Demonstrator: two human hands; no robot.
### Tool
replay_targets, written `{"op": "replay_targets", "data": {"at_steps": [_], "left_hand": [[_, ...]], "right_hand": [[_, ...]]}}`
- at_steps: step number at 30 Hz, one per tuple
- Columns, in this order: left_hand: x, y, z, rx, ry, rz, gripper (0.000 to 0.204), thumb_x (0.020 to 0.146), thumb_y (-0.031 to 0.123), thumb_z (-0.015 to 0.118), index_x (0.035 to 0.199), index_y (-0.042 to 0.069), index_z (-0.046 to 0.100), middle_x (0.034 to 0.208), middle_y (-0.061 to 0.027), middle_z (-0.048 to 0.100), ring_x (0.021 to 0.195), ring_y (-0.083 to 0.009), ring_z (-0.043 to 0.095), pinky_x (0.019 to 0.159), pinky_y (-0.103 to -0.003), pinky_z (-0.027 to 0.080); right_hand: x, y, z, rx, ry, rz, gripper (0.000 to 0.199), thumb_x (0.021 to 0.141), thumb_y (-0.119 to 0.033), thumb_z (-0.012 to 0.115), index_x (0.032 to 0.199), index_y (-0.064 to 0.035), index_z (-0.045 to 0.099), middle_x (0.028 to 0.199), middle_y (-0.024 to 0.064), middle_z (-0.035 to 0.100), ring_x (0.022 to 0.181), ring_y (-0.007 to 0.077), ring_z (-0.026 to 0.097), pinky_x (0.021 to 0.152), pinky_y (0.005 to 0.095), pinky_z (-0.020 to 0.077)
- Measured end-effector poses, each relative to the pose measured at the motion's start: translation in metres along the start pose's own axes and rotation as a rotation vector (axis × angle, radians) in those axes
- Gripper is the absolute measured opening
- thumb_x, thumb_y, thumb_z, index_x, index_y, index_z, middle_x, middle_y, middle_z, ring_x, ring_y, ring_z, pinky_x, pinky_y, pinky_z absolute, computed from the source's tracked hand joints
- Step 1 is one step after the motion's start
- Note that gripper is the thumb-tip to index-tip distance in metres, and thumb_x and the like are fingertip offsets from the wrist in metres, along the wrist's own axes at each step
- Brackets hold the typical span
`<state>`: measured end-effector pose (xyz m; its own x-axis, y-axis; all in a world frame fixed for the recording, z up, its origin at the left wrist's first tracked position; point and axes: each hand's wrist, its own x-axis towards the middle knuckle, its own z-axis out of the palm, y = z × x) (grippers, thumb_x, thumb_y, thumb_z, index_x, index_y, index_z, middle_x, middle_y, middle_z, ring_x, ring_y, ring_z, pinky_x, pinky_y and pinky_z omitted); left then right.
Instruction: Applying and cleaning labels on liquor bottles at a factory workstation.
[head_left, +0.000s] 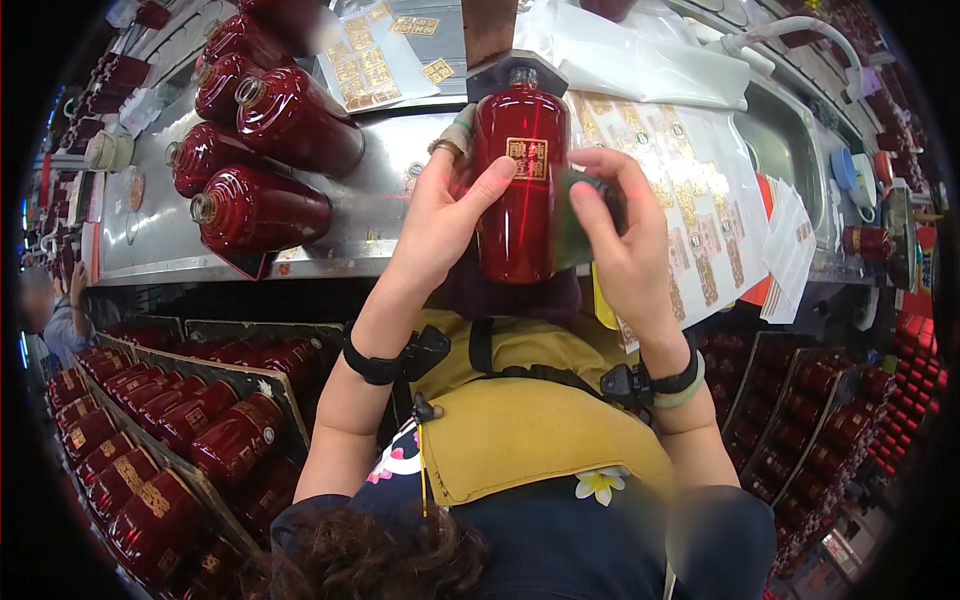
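A dark red glass bottle (515, 225) with a clear, uncapped neck stands or leans in front of me at the bench edge. My left hand (450, 205) grips its left side, the thumb lying at the edge of a square gold label (527, 158). Cloth wraps one fingertip of that hand. At the bottle's right side, my right hand (622, 220) pinches a dark green, flat-looking piece (578, 220). That piece is blurred and partly hidden by the fingers; I cannot tell what it is made of. Its near edge appears to touch the bottle.
Several red bottles (265, 208) lean or lie on the metal bench (380, 235) at left. Gold sticker sheets (365, 60) lie behind; larger transparent sheets (690, 200) spread at right beside a sink (795, 115) with a faucet (845, 45). Crates of bottles (150, 400) flank me below.
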<state>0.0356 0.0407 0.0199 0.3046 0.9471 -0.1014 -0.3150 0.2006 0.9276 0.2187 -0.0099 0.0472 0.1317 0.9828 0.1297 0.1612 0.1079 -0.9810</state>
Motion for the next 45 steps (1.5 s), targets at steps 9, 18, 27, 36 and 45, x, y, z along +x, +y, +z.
{"op": "replay_targets", "data": {"at_steps": [9, 18, 27, 36, 45], "left_hand": [[-0.001, 0.0, 0.001, 0.003, -0.012, 0.017, 0.072, 0.101, 0.017, 0.07, 0.158, -0.005, 0.031, 0.15, -0.0154, 0.052, 0.134, -0.02, 0.054, 0.115, -0.035, 0.043], [0.0, 0.002, 0.003, 0.019, -0.007, 0.027, 0.07, 0.102, 0.016, 0.07, 0.157, -0.005, 0.033, 0.147, -0.0148, 0.054, 0.131, -0.0189, 0.056, 0.112, -0.035, 0.046], [0.0, 0.0, 0.003, 0.028, 0.003, 0.025, 0.07, 0.103, 0.019, 0.068, 0.157, -0.005, 0.032, 0.147, -0.0151, 0.054, 0.133, -0.0193, 0.054, 0.114, -0.035, 0.043], [-0.006, 0.004, 0.002, 0.015, 0.004, 0.025, 0.083, 0.098, 0.018, 0.073, 0.16, -0.007, 0.024, 0.157, -0.0209, 0.042, 0.143, -0.0239, 0.046, 0.12, -0.038, 0.038], [-0.009, 0.002, 0.018, 0.019, 0.067, 0.057, 0.08, 0.092, 0.008, 0.079, 0.155, -0.005, 0.032, 0.144, -0.0172, 0.056, 0.127, -0.0196, 0.06, 0.107, -0.035, 0.052]], "right_hand": [[-0.012, -0.002, 0.009, -0.063, -0.001, -0.002, 0.017, 0.092, -0.004, 0.072, 0.108, 0.0026, 0.068, 0.101, 0.0129, 0.072, 0.09, 0.0219, 0.071, 0.081, 0.0325, 0.0546], [-0.009, -0.005, 0.01, -0.278, 0.023, -0.136, 0.016, 0.087, -0.003, 0.075, 0.102, 0.0, 0.068, 0.095, 0.0128, 0.069, 0.085, 0.0283, 0.069, 0.075, 0.0363, 0.0529], [-0.007, 0.001, 0.007, -0.197, -0.002, -0.175, 0.016, 0.089, -0.002, 0.074, 0.105, -0.0002, 0.07, 0.095, 0.0099, 0.07, 0.084, 0.0203, 0.068, 0.073, 0.0319, 0.0523], [0.042, -0.01, -0.038, -0.365, 0.062, -0.382, 0.027, 0.094, 0.002, 0.067, 0.121, -0.0031, 0.069, 0.1, 0.0128, 0.072, 0.09, 0.0234, 0.069, 0.084, 0.0309, 0.0534], [0.058, -0.031, -0.017, -0.452, -0.156, -0.54, 0.026, 0.085, 0.001, 0.073, 0.111, -0.0026, 0.071, 0.1, 0.0146, 0.073, 0.093, 0.0341, 0.069, 0.082, 0.0393, 0.0553]]}}
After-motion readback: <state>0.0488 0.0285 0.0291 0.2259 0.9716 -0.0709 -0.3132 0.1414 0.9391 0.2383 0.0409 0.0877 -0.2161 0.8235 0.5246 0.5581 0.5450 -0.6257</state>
